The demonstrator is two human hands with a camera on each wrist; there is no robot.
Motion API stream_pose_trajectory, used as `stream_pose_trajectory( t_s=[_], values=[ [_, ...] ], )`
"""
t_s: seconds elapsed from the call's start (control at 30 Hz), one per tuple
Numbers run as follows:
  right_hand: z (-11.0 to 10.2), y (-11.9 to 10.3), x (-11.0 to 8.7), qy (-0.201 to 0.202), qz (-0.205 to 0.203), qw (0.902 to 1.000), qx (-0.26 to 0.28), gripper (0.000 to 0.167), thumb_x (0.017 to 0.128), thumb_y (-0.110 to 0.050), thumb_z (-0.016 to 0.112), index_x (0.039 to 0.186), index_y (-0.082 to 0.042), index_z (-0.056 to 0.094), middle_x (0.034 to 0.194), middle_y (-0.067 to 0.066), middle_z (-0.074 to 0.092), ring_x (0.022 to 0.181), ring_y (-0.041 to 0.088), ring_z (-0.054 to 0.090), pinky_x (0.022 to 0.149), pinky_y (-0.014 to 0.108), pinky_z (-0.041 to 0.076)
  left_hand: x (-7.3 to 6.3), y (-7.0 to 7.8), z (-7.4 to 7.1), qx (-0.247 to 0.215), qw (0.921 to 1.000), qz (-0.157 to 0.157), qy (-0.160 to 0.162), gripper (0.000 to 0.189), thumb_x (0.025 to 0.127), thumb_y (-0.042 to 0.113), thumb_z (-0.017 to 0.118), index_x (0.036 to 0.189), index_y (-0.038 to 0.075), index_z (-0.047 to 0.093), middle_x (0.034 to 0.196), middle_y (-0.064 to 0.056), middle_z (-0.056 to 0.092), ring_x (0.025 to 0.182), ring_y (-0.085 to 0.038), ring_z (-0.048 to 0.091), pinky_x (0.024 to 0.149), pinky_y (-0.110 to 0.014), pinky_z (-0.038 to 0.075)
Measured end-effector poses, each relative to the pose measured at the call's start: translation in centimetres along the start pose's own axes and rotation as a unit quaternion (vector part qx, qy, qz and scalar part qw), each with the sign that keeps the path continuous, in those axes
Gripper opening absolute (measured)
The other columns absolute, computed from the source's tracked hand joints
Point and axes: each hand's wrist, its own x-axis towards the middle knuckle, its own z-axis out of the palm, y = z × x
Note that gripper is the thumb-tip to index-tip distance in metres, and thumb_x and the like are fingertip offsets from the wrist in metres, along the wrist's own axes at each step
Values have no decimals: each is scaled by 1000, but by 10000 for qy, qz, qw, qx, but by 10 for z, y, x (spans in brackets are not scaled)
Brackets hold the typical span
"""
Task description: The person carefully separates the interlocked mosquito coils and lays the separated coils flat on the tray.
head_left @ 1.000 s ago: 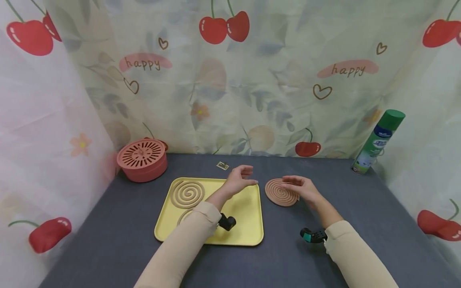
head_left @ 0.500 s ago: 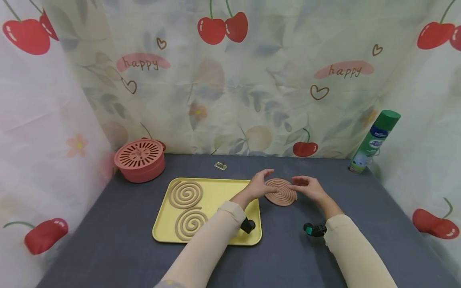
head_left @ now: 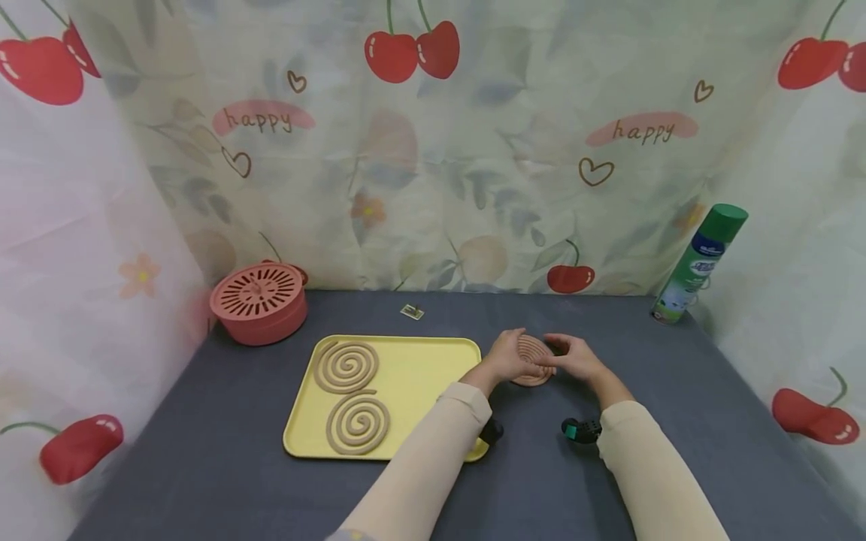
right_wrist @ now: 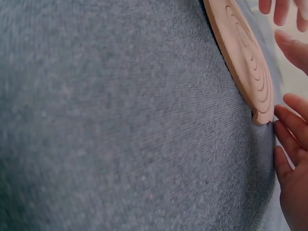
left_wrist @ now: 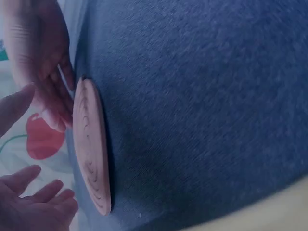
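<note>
Around flat brown spiral coil [head_left: 531,348], your left hand [head_left: 509,359], right hand [head_left: 577,358] grasp nothing; likely pre-grasp step, next calling for careful pinch

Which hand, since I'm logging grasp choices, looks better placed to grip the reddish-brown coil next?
Probably the right hand: in the right wrist view, its fingertips are right at the end of the coil, though contact is unclear. The left hand shows a visible gap to it.

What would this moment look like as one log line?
Reddish coil: on table | left hand: at its left | right hand: at its right | tray: two looser coils
</note>
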Motion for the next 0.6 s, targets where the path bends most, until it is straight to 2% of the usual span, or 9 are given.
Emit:
stream_pose_trajectory(
  t_s=[0.17, 0.37, 0.6],
  values=[
    [-1, 2, -1, -219, -92, 9997, -86, 78, 83, -25, 70, 141, 9, 30, 146, 29, 30, 136, 43, 25, 110, 55, 24, 1, 1, 4, 426, 9990, -99, -15, 84, 73, 19, 78, 143, 5, 33, 145, -15, 36, 134, -26, 33, 108, -38, 34],
    [-2, 0, -4, -359, -146, 9990, -234, 82, 81, -25, 72, 142, 8, 28, 147, 30, 26, 137, 44, 20, 111, 56, 20, 3, 1, 6, 636, 9972, -389, -44, 84, 69, 19, 82, 140, 6, 38, 140, -12, 42, 131, -24, 34, 106, -36, 36],
    [-1, 1, -4, -449, -102, 9984, -342, 89, 77, -24, 76, 144, 5, 25, 149, 28, 23, 138, 44, 17, 111, 56, 18, 7, -2, 11, 1176, 9909, -659, 15, 85, 69, 25, 82, 139, 4, 39, 144, -14, 39, 140, -33, 22, 115, -41, 22]
  ],
)
